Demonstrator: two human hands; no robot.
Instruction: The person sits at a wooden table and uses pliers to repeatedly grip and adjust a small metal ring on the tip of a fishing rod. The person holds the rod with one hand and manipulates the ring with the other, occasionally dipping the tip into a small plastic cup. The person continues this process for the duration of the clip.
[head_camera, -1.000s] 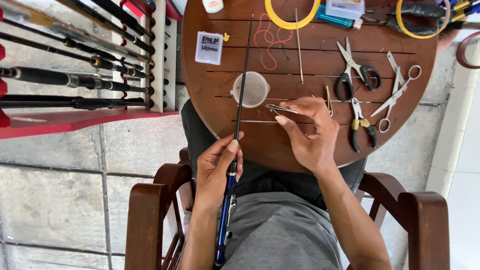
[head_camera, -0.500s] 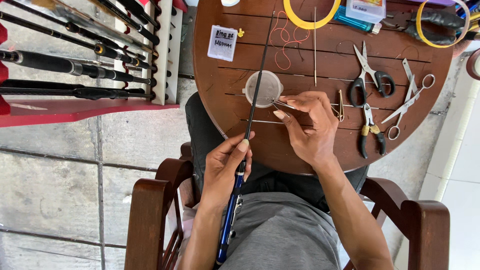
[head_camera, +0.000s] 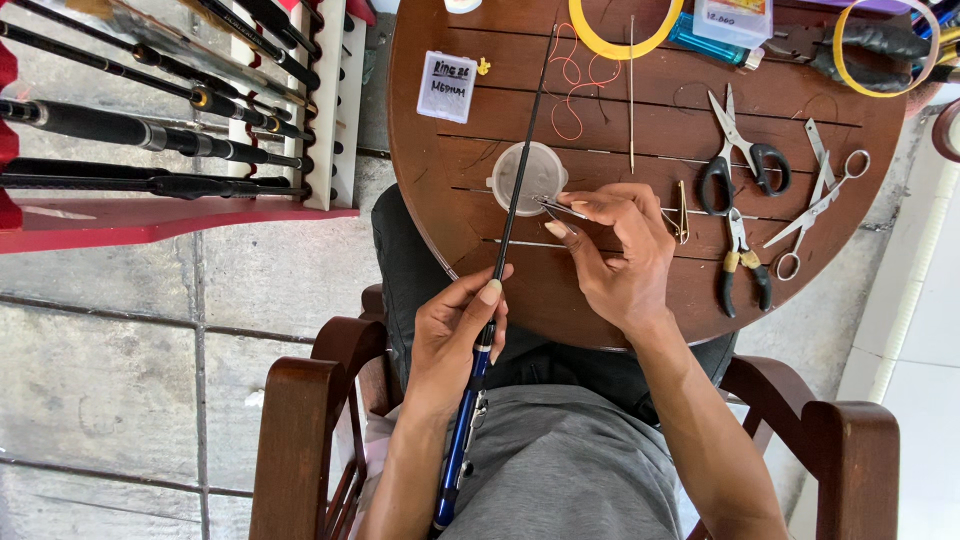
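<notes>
We are gripping the fishing rod (head_camera: 497, 262) in our closed left hand (head_camera: 455, 335) while our right hand (head_camera: 618, 255) is pinching tweezers (head_camera: 560, 208) over the small clear cup (head_camera: 528, 176).

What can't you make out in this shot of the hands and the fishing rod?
Head view only:
- Fishing rod: the butt end is cut off by the bottom edge.
- Tweezers in the right hand: too small to tell what the tips grip.
- Clear cup: contents too small to see.
- Left hand: the palm side is hidden.
- Yellow ring: cut off by the top edge.
</notes>
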